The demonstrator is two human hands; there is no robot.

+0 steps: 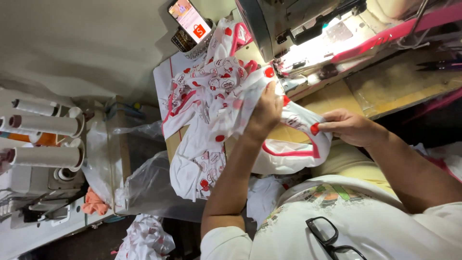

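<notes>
My left hand (264, 113) grips a bunched white garment (211, 108) printed with red hearts and cartoon figures, pressing it toward the needle area of the sewing machine (288, 29). My right hand (347, 127) pinches the same garment's pink-trimmed edge (293, 153) close to my body, with its fingers closed on a red spot of the cloth. The fabric hangs off the wooden machine table (332, 98) and drapes toward my lap.
A phone (189, 20) with a lit screen leans at the table's far end. Large thread cones (45, 139) stand on another machine at the left. Clear plastic bags (139, 183) and more printed cloth (144, 238) lie below. Black glasses (329, 238) hang on my shirt.
</notes>
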